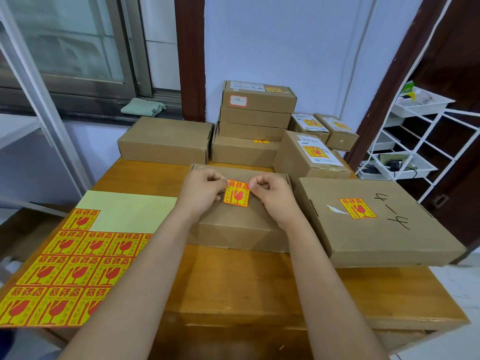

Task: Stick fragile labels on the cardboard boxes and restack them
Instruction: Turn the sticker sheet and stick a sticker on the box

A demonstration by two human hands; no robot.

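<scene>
- Left hand (201, 192) pinching left top corner of fragile label (237, 192); right hand (271, 194) pinching right top corner.
- Label held over lid of flat cardboard box (233, 224), mid table (233, 281).
- Sticker sheet (67, 258) left of box, partly used.
- Labelled flat box (374, 219) just right.
- Stacked boxes (255, 118) behind.

Only 1 view exists: a wide-angle head camera looking forward and down over a wooden table (233, 281). It sits close above the person's forearms, which enter from 6 o'clock. The wall and window lie toward 12 o'clock.
</scene>
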